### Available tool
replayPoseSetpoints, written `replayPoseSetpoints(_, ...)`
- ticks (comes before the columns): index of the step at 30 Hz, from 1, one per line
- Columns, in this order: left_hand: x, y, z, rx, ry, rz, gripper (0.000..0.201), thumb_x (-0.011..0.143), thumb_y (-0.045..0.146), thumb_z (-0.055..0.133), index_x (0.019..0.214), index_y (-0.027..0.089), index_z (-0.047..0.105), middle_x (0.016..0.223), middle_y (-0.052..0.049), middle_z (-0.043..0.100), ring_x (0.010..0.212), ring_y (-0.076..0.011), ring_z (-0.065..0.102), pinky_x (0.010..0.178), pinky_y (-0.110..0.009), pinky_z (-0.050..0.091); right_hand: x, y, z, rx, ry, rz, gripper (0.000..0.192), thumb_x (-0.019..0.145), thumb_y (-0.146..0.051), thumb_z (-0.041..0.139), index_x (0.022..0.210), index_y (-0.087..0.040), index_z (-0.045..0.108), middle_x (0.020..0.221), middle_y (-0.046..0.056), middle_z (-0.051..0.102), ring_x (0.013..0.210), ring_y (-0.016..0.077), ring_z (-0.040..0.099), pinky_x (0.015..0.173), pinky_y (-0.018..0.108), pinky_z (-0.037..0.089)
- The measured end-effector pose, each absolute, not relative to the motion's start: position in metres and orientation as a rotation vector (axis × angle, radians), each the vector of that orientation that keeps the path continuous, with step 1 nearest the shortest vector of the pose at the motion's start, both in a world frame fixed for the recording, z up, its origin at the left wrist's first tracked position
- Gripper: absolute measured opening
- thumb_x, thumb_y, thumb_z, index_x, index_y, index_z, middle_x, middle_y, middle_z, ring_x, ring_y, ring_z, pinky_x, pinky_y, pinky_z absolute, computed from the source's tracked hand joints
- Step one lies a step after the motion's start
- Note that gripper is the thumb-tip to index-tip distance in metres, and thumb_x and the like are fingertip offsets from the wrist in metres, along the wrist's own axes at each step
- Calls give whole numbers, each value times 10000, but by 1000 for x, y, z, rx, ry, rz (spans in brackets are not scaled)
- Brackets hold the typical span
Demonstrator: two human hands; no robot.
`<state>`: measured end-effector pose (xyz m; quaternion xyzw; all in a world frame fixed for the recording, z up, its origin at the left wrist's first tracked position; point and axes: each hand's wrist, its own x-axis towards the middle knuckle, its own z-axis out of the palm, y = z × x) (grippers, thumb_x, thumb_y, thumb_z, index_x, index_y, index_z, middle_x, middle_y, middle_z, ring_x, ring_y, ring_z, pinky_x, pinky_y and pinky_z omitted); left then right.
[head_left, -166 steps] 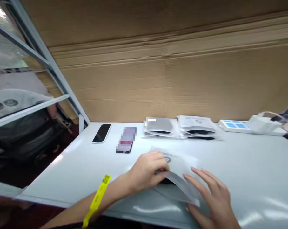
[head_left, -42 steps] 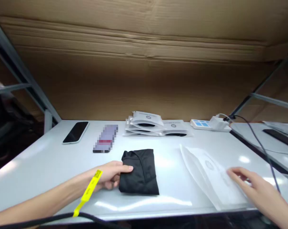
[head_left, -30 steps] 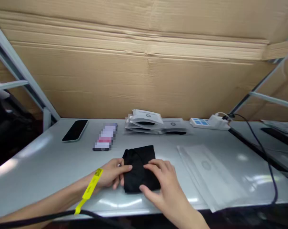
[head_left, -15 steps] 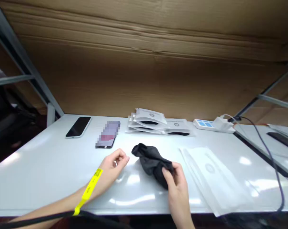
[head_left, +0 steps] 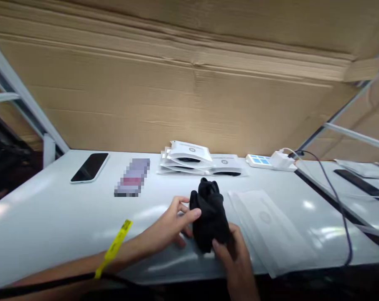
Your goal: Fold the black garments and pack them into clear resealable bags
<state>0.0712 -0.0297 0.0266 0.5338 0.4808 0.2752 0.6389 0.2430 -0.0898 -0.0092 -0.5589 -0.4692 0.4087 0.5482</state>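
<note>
A bunched black cloth item (head_left: 211, 215), soft and folded over itself, stands above the front middle of the table; its exact kind cannot be made out. My right hand (head_left: 236, 255) grips its lower right side, thumb in front and the other fingers partly hidden behind. On the other side, my left hand (head_left: 178, 221) has its fingers apart, with the thumb tip overlapping the cloth's left edge. A yellow paper band (head_left: 114, 248) is round my left wrist. Flat translucent pouches (head_left: 270, 225) with a round logo lie just right of my right hand.
Several filled white pouches (head_left: 189, 151) are stacked at the back of the white table (head_left: 67, 217). Left of them lie a phone (head_left: 90, 168) and a second, blurred-out phone (head_left: 133, 175). A power strip (head_left: 260, 161) with cables stands back right. Cardboard (head_left: 176, 96) walls the rear.
My left hand has moved right to the cloth, and its fingers have opened. The black cloth has been turned more upright in my right hand. The camera view has shifted slightly.
</note>
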Motion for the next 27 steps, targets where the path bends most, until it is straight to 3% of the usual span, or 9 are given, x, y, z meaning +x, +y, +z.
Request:
replayPoseSetpoints(3, 70, -30, 31, 1120, 1070, 544, 594, 846, 652, 520, 1233, 208, 436, 1102, -105, 611, 906, -245, 663, 606, -298, 548, 237, -88, -6, -1288, -1203, 1025, 373, 821, -551, 580, 1009, -229, 597, 971, 41, 671, 947, 233, 606, 853, 330, 453)
replayPoseSetpoints(6, 68, -36, 35, 1064, 1041, 538, 545, 858, 624, 532, 1233, 229, 502, 1186, -102, 632, 1002, -271, 656, 667, -318, 558, 235, -80, -2, -1343, -1270, 1033, 338, 806, -534, 587, 959, -233, 579, 898, 25, 641, 882, 214, 598, 797, 316, 466)
replayPoseSetpoints(13, 70, -37, 33, 956, 1037, 716, 334, 827, 282, 578, 1147, 199, 621, 1151, -64, 678, 1094, -261, 623, 871, -359, 543, 233, -67, 3, -1398, -1412, 996, 286, 819, -456, 534, 664, -231, 449, 649, -29, 469, 639, 148, 477, 589, 251, 409)
replayPoseSetpoints(18, 55, -34, 32, 876, 1125, 812, 339, 771, 210, 521, 1104, 204, 587, 1151, -53, 675, 1102, -249, 626, 855, -360, 568, 255, -77, -4, -1421, -1326, 906, 307, 869, -460, 497, 669, -234, 440, 640, -35, 443, 624, 148, 460, 570, 247, 396)
replayPoseSetpoints(23, 33, -34, 30, 1051, 1285, 820, 363, 766, 210, 465, 1125, 205, 522, 1108, -48, 696, 965, -221, 685, 816, -351, 581, 280, -85, -10, -1512, -1330, 918, 340, 872, -512, 527, 689, -226, 512, 676, -14, 524, 659, 167, 512, 625, 273, 432)
replayPoseSetpoints(27, 23, -36, 25, 1294, 1337, 916, 399, 727, 202, 489, 1115, 202, 579, 1105, -27, 721, 1073, -227, 668, 904, -335, 548, 290, -69, -5, -1554, -1212, 781, 348, 801, -565, 608, 865, -226, 563, 860, 25, 601, 790, 196, 578, 705, 305, 468)
